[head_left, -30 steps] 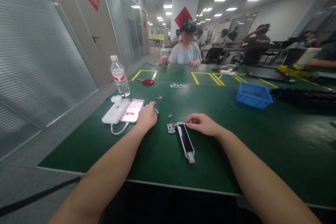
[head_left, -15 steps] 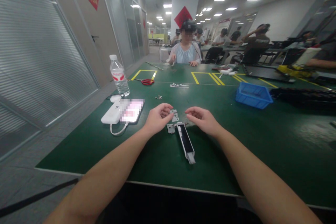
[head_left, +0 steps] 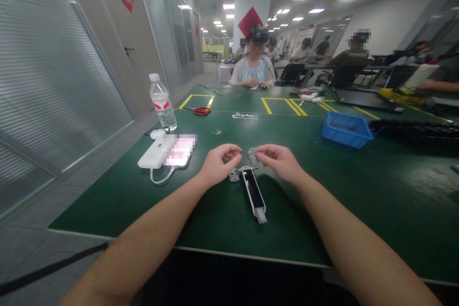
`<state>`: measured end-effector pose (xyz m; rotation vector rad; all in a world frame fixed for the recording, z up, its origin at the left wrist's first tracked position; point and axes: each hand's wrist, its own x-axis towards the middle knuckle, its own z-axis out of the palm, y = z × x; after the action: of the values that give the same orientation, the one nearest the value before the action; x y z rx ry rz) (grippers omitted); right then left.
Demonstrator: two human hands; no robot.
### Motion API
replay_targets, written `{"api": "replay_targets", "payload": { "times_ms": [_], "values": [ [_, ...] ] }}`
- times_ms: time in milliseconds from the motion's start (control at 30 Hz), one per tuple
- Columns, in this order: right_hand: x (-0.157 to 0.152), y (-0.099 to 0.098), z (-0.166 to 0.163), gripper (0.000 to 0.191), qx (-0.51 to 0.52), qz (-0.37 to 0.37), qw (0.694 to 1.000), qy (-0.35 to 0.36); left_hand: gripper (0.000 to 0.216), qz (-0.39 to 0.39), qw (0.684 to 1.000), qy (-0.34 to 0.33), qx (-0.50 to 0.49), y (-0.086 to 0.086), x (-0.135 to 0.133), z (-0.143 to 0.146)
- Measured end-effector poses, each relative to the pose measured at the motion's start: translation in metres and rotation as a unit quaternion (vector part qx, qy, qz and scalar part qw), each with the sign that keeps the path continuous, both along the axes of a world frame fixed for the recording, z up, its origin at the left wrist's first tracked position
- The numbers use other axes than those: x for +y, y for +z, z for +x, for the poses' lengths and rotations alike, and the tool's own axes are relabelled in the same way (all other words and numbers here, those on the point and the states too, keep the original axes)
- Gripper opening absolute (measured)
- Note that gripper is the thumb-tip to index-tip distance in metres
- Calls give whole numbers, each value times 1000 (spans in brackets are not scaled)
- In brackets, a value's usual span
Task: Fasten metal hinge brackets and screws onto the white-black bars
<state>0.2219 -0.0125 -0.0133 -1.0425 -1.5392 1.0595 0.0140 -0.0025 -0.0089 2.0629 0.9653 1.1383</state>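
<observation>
My right hand [head_left: 280, 162] pinches a small grey metal plate with holes [head_left: 253, 155] between thumb and fingertips, above the table. Left of it, my left hand [head_left: 221, 162] has its fingers curled and its thumb apart, with nothing in its grasp. A second flat metal plate [head_left: 234, 176] lies just below my left thumb. Between my forearms rests a long, narrow white-framed piece [head_left: 254, 193] with a black face and a grey end pointing toward me. At its far end is a thin metal part, partly hard to make out.
Small metal pieces [head_left: 216, 132] lie beyond my left hand, with thin pale strips [head_left: 244, 116] and red-handled scissors [head_left: 201, 111] farther back. At left stand a water bottle [head_left: 163, 105], a white power bank [head_left: 153, 154] and a phone [head_left: 181, 150]. A blue bin [head_left: 346, 129] is at right; a person [head_left: 253, 69] sits opposite.
The metal plate has passed from my left hand to my right hand and is lifted slightly to the right. My left fingers have come away from it. The person opposite has brought both hands together.
</observation>
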Motion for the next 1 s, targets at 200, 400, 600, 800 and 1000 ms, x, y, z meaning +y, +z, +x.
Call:
{"api": "replay_targets", "payload": {
  "times_ms": [200,400,600,800,1000],
  "values": [
    [12,-7,16,36,10,-16,996,-90,12,115,956,-13,268,3,4,-11],
    [15,-8,23,25,-1,-58,993,-106,12,105,931,-9,349,10,-2,-10],
    [12,-6,23,13,-31,-69,995,-67,15,107,925,-11,366,11,-2,-10],
    [11,-7,26,14,-101,-107,988,-41,13,98,924,-21,368,13,-2,-10],
    [12,-6,27,14,-73,-141,984,-76,12,103,927,-25,359,8,1,-11]
  ]
}}
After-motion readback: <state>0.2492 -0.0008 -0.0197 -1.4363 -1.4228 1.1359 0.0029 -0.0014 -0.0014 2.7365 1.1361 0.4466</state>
